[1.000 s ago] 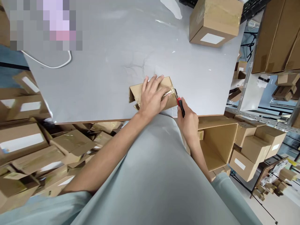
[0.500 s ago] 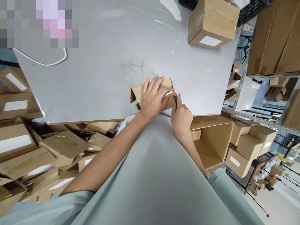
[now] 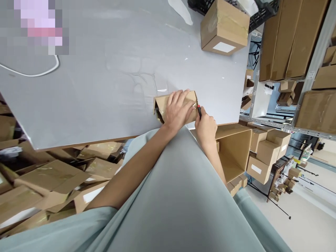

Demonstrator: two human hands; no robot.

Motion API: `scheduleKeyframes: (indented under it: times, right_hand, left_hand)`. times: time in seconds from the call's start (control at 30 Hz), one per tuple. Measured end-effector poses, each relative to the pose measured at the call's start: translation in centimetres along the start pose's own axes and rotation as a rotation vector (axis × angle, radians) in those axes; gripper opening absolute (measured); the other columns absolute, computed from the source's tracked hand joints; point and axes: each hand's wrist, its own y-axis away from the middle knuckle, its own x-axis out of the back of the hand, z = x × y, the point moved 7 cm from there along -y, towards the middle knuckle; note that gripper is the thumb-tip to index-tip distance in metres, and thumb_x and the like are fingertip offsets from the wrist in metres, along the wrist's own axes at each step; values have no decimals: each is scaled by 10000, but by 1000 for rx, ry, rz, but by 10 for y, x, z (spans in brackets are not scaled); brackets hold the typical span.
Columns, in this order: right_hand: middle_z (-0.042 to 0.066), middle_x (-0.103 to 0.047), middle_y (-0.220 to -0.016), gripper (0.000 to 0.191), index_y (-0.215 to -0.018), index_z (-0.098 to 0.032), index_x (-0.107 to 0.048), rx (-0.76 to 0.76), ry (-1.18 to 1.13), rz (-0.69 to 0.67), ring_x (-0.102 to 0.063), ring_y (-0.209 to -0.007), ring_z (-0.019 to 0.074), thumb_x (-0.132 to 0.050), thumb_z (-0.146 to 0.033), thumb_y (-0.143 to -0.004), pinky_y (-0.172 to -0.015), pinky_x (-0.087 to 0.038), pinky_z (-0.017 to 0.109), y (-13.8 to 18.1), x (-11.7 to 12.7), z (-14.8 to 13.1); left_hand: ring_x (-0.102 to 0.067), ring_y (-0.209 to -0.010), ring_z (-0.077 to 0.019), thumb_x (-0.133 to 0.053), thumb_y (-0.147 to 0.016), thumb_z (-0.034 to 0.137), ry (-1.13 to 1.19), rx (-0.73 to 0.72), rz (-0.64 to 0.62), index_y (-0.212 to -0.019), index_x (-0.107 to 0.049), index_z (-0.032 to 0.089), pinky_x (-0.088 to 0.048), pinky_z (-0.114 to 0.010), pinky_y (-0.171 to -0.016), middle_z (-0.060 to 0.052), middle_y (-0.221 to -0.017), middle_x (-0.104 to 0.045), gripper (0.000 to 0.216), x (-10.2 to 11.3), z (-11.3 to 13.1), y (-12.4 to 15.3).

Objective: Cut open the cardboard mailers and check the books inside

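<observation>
A small cardboard box lies at the near edge of the grey table, its left end open and dark inside. My left hand holds it down, fingers across the top and thumb on the near side. Clear tape glints beside the thumb. My right hand is closed around a red-and-black utility knife, whose tip meets the box's right end. The blade itself is too small to make out.
A larger taped box with a white label stands at the far right, by a black crate. A big open carton sits below the table's right edge. Flattened boxes pile up at left. A white cable lies on the table.
The view has shifted, so the table's left part sits lower. Both hands stay on the box and the knife. The knife remains at the box's right end.
</observation>
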Motion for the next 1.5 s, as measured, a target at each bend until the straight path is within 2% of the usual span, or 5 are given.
scheduleKeyframes:
  times: [0.8, 0.97, 1.17, 1.33, 1.5]
  right_hand:
    - [165, -852, -1162, 525, -1681, -218, -534, -119, -90, -68, -808, -1092, 337, -403, -321, -1183, -963, -576, 410, 37, -47, 45]
    - [121, -862, -1188, 518, -1639, -287, -594, -9, -292, 50, -816, -1029, 334, -424, -397, -1163, -942, -592, 411, 42, -27, 64]
    - [166, -838, -1258, 578, -1605, -209, -586, -10, -509, 311, -809, -1068, 338, -368, -485, -1147, -975, -596, 441, -36, -47, 107]
    - [251, -801, -1299, 578, -1567, -97, -574, -87, -483, 204, -766, -1183, 393, -451, -381, -1079, -1051, -571, 508, -132, -129, 126]
    - [281, -709, -1440, 658, -1668, -81, -436, -98, -424, 45, -729, -1247, 384, -474, -248, -1033, -1098, -548, 516, -174, -181, 118]
  left_hand:
    - [-562, -1539, -374, -602, -1104, 450, -25, -64, -36, -1119, -802, 283, -355, -663, -1341, -97, -1657, -635, 261, -10, 0, 8]
    - [-550, -1550, -379, -605, -1105, 504, -22, -70, -59, -1136, -800, 286, -330, -670, -1351, -106, -1657, -631, 294, -7, -3, 6]
    - [-584, -1522, -328, -557, -1126, 563, -20, -10, -3, -1263, -764, 276, -322, -617, -1373, -123, -1624, -641, 380, 20, -11, 12]
    - [-464, -1622, -393, -693, -1040, 640, -152, 144, 95, -1386, -713, 292, -334, -646, -1355, -148, -1682, -571, 491, 60, -32, 42]
    - [-457, -1623, -424, -728, -979, 748, -167, 284, 129, -1491, -660, 287, -407, -657, -1309, -192, -1703, -521, 692, 69, -51, 65]
